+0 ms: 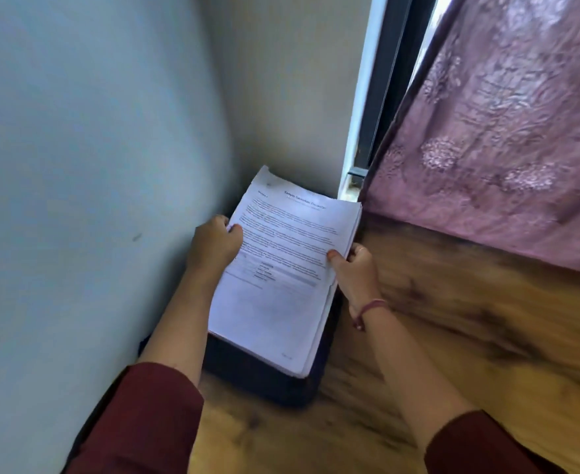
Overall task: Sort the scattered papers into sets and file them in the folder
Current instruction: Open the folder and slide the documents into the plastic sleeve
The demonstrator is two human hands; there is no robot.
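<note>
Paper stack (281, 268) | hands: left (215, 241), right (355, 268) grip side edges | wall left

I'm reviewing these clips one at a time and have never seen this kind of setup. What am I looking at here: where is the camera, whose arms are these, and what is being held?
There is no robot here. The single picture comes from a wide-angle camera worn on a person's head, looking forward and down, so the two arms in dark red sleeves are the wearer's own. The left hand grips the left edge of a thick stack of papers, and the right hand grips its right edge, thumbs on the printed top sheet. Under the stack lies a dark folder, set on a wooden surface in the corner by a pale wall. A pink curtain hangs to the right. The print is too blurred to read.
</note>
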